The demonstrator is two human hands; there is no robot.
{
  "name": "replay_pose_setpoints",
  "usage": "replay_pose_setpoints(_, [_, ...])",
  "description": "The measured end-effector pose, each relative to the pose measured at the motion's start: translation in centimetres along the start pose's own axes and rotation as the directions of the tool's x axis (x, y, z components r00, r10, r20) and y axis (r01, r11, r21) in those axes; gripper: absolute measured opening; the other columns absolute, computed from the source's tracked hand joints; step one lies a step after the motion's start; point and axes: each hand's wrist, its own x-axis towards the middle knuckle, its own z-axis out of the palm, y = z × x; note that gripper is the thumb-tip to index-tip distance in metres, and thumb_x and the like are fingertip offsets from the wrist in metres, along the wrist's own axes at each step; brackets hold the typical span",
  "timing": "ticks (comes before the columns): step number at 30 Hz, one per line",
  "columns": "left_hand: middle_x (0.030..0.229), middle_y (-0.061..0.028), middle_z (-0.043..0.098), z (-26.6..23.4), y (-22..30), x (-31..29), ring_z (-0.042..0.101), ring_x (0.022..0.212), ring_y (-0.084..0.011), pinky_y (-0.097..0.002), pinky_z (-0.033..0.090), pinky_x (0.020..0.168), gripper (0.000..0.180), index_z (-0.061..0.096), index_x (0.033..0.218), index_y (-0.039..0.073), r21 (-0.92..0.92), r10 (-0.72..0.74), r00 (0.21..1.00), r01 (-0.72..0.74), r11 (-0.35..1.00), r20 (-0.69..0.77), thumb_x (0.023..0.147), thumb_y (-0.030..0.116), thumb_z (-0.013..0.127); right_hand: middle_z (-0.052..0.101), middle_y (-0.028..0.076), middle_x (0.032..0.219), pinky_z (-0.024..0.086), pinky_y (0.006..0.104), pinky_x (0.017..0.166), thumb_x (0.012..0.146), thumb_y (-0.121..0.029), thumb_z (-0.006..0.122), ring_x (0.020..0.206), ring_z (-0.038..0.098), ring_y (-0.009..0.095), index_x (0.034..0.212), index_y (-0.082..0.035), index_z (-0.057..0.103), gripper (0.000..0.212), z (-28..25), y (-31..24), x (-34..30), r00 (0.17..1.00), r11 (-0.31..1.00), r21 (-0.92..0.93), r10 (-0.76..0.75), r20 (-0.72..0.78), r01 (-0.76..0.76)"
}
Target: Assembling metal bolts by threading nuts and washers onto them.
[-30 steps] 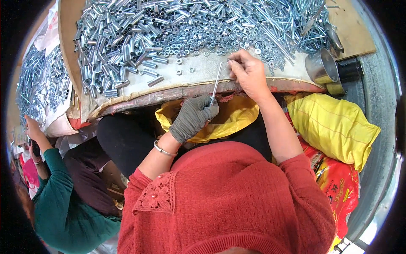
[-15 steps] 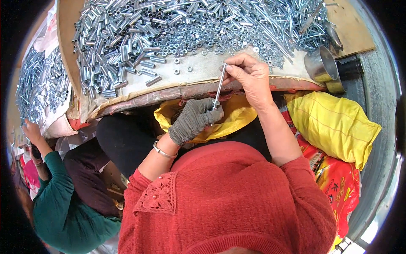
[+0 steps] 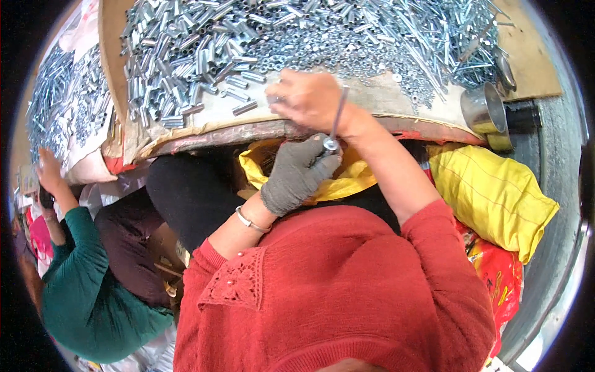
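My left hand point(image 3: 297, 170), in a grey fingerless-tipped work glove, is closed around a long thin metal bolt point(image 3: 339, 115). The bolt stands nearly upright, and a washer or nut point(image 3: 331, 144) sits round it at my fingers; its lower part is hidden in my grip. My bare right hand point(image 3: 307, 99) is over the front edge of the table, beyond the left one, beside the short metal tubes point(image 3: 245, 106). Motion smears its fingers, so I cannot see whether they hold anything. Small nuts point(image 3: 310, 59) lie heaped just past it.
More long bolts point(image 3: 421, 43) fill the heap's right side. A metal cup point(image 3: 483, 108) stands at the table's right end. An open yellow bag point(image 3: 251, 167) is beneath my hands; a yellow sack point(image 3: 493, 192) lies at right. A co-worker in a green sleeve point(image 3: 80, 254) sits at left.
My right hand has left the bolt's upper end and moved left to the table edge by the tubes. The bolt, still in my left hand, has tilted toward the right.
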Motion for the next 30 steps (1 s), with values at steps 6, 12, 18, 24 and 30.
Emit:
replay_pose_setpoints(6, [0.064,-0.0074,0.058,-1.1,-0.6,-0.2,0.055,0.055,-0.0154,-0.0286,0.044,0.055,0.016,0.063,0.087,0.002,-0.128,-0.217,0.974,0.207,0.970,-0.066,0.085,0.017,0.059,0.053,0.007,0.079,0.049,0.0362,0.055,0.082,-0.017,0.058,0.069,0.060,0.026,0.083,-0.011,0.054,0.008,-0.9,4.3,-1.9,0.996,0.945,-0.313,0.089,-0.027,-0.093])
replay_pose_setpoints(12, [0.057,0.0032,0.050,-0.8,-0.8,0.2,0.045,0.050,-0.0048,-0.0211,0.035,0.046,0.019,0.061,0.079,0.004,-0.326,-0.390,0.920,0.363,0.873,-0.020,0.087,0.022,0.059,0.055,0.005,0.080,0.049,0.0383,0.059,0.084,-0.021,0.058,0.073,0.060,0.027,0.089,-0.014,0.056,0.009,-3.8,8.2,-5.4,0.958,0.850,-0.443,0.264,-0.112,-0.286])
replay_pose_setpoints(18, [0.061,0.0012,0.053,-1.0,-1.3,0.2,0.046,0.050,-0.0052,-0.0196,0.036,0.046,0.021,0.061,0.087,0.002,-0.345,-0.380,0.925,0.359,0.867,0.008,0.086,0.023,0.061,0.058,0.007,0.085,0.049,0.0412,0.064,0.083,-0.020,0.057,0.079,0.061,0.031,0.090,-0.012,0.054,0.011,-4.7,9.0,-6.8,0.918,0.863,-0.322,0.332,-0.218,-0.389])
replay_pose_setpoints(24, [0.055,0.0029,0.049,-0.7,-1.1,0.3,0.045,0.049,-0.0052,-0.0230,0.035,0.046,0.021,0.060,0.077,0.004,-0.294,-0.370,0.928,0.362,0.884,0.030,0.086,0.023,0.059,0.057,0.011,0.095,0.048,0.0425,0.063,0.083,-0.021,0.059,0.077,0.061,0.033,0.095,-0.012,0.056,0.016,-5.5,8.9,-7.2,0.763,0.701,-0.318,0.525,-0.377,-0.639])
replay_pose_setpoints(30, [0.053,0.0010,0.051,-0.7,-1.3,0.4,0.046,0.048,-0.0056,-0.0233,0.036,0.045,0.025,0.060,0.075,0.004,-0.313,-0.399,0.916,0.388,0.867,0.028,0.085,0.027,0.060,0.054,0.009,0.093,0.051,0.0398,0.062,0.082,-0.020,0.061,0.075,0.062,0.029,0.099,-0.013,0.057,0.018,-1.9,4.8,-1.9,0.929,0.882,-0.307,0.302,-0.214,-0.358])
